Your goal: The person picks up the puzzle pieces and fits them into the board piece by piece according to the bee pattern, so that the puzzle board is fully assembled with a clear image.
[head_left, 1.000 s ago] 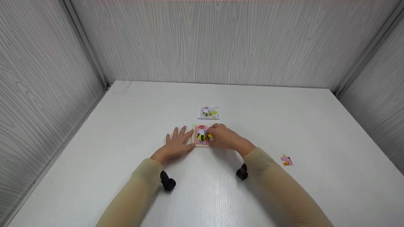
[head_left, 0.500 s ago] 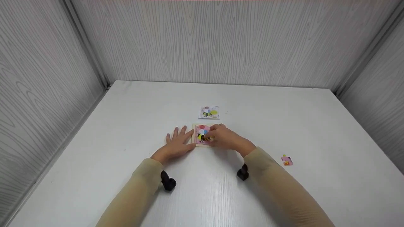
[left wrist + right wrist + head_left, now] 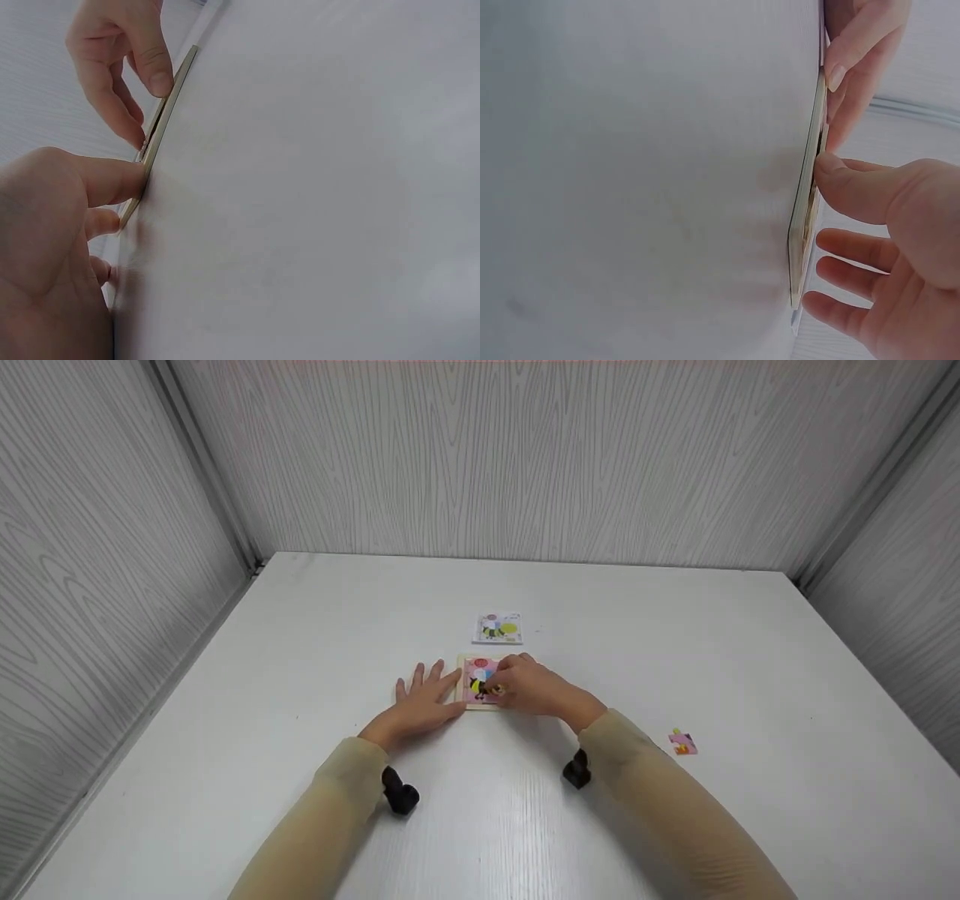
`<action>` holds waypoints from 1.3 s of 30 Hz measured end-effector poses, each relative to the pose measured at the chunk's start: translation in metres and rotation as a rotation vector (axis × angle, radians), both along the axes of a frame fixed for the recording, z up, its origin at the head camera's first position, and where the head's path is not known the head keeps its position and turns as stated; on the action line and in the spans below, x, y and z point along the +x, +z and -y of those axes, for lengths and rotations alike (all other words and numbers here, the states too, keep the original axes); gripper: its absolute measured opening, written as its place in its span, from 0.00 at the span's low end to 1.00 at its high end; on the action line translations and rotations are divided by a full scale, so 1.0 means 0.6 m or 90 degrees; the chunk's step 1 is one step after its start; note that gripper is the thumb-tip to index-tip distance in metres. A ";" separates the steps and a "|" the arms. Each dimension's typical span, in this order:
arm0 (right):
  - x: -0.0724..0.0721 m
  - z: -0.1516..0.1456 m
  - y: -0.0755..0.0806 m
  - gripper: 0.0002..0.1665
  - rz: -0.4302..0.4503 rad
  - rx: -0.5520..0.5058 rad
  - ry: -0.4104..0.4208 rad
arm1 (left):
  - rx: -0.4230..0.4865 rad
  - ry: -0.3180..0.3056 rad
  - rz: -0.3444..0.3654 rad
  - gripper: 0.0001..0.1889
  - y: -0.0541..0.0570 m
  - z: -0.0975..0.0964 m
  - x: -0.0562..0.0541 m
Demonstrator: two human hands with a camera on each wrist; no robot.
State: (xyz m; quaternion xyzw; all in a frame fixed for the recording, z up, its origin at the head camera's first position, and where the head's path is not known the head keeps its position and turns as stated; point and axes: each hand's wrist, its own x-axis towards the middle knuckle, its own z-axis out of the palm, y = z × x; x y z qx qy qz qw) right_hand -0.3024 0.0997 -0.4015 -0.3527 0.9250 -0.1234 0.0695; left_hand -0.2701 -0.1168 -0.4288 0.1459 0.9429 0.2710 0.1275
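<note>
A small wooden jigsaw tray with a pink bee picture lies flat on the table between both hands. My left hand lies at its left side, fingers spread, thumb and index finger touching the frame. My right hand is over the right half of the tray, its thumb and index finger bent together on a puzzle piece at the bee's yellow part. The palm and fingers hide most of that piece and the tray's right side. In the right wrist view, the tray's edge shows side-on beside the right thumb.
A square picture card with the same bee lies just beyond the tray. One loose pink puzzle piece lies to the right of the right forearm. Grey wood-grain panels enclose the white table at the back and sides.
The right thumb and index finger have shifted slightly left over the bee, covering more of its yellow part. The left hand, the card and the loose piece stay in place.
</note>
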 end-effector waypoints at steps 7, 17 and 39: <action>-0.002 0.001 0.003 0.12 0.014 -0.024 0.028 | 0.007 -0.001 0.011 0.35 0.002 0.001 -0.004; -0.002 0.004 0.013 0.13 0.011 -0.017 0.038 | -0.009 0.009 0.025 0.35 0.011 -0.004 -0.006; 0.001 0.005 0.021 0.14 0.002 0.036 0.025 | -0.036 0.017 0.034 0.35 0.023 -0.008 -0.007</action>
